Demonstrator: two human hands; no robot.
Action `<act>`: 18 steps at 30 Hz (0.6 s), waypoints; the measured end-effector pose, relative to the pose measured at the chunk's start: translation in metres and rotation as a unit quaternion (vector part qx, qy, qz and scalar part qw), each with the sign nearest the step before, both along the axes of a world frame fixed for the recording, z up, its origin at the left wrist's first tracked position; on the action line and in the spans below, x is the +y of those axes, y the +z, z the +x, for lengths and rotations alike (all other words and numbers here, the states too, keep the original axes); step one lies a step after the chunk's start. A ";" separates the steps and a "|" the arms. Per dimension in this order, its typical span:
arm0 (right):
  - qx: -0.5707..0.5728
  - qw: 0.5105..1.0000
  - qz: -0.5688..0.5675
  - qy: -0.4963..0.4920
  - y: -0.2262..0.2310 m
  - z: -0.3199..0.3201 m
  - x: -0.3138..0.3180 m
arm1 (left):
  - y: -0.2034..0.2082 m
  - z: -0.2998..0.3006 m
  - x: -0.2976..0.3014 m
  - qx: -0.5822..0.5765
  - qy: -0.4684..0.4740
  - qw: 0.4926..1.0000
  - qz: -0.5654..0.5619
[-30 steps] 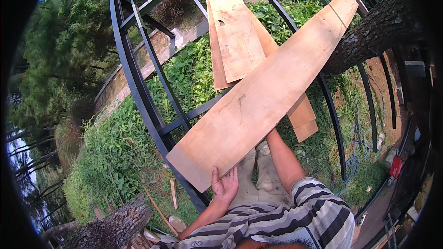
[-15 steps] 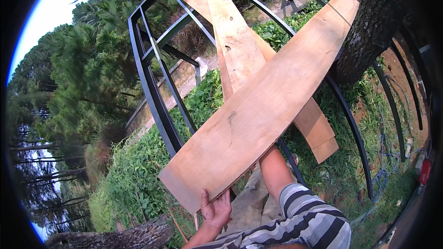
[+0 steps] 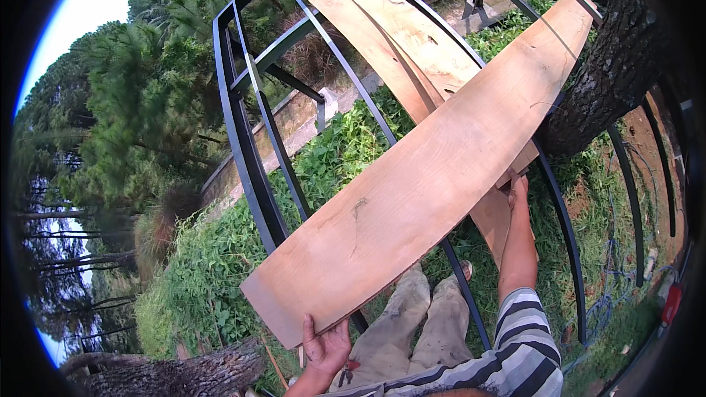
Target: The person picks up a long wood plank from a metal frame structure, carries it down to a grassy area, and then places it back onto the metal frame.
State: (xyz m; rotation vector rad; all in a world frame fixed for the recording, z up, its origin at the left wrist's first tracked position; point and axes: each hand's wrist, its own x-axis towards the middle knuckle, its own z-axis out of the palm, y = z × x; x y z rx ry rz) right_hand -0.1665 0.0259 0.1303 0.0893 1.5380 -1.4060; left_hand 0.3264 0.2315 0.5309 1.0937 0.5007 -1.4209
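A long, wide plywood board (image 3: 412,169) lies slanting across the black metal frame, from lower left to upper right. At its near left end, my left hand (image 3: 327,345) grips the lower edge, thumb on top and fingers beneath. My right hand (image 3: 518,190) has its fingers closed at the edge of a lower board (image 3: 523,162), by the top board's right side. Two more plywood strips, an upper one (image 3: 412,22) and a lower one (image 3: 360,37), stretch to the far side beneath the top board. Their middle parts are hidden under it.
Curved black metal bars (image 3: 246,143) form an open frame around the boards. A tree trunk (image 3: 610,66) stands close at the right, another trunk (image 3: 184,371) at lower left. Green vines (image 3: 220,272) cover the ground. A red tool (image 3: 671,305) and blue cord lie far right.
My right hand has come out from under the top board to its right side. The upper strip beneath has swung to lie nearly alongside the other. The top board's near end has shifted slightly toward me.
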 end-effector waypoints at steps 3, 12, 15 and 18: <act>0.062 0.996 -0.047 0.038 -0.016 -0.029 0.006 | -0.033 -0.005 0.006 -0.005 0.008 1.000 0.017; 0.021 0.993 -0.026 0.117 -0.013 -0.047 0.047 | -0.067 -0.025 0.024 -0.062 0.039 0.996 0.052; 0.034 0.998 0.007 0.054 -0.017 -0.055 0.098 | -0.066 -0.033 0.026 -0.044 0.037 0.997 0.042; 0.056 0.984 0.146 -0.083 -0.045 -0.073 0.140 | -0.081 -0.023 0.034 -0.017 0.029 0.999 0.025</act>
